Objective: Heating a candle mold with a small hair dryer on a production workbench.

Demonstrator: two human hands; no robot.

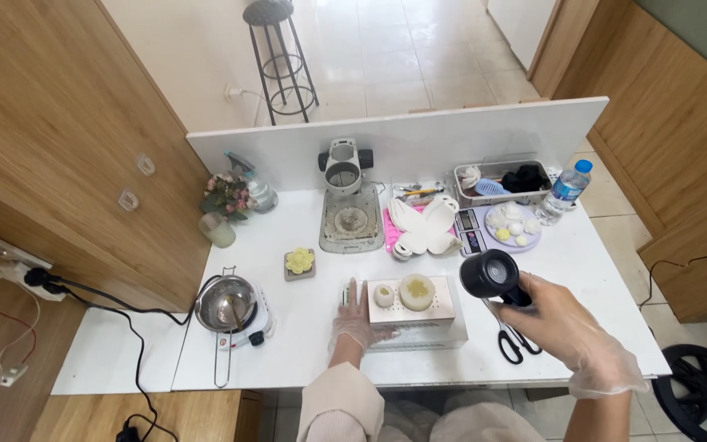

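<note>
I gripped the black heat gun (493, 277) in my right hand (570, 331), left hand (355, 315) flat against the box (415, 315); both candles (416, 290) looked poured, still unfinished

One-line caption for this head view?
Gloved right hand aims a black heat gun at candles; left hand steadies their box.

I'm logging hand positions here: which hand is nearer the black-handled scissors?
Right. The right hand, holding a black heat gun, hovers just above the scissors; the left hand rests across the white box.
</note>
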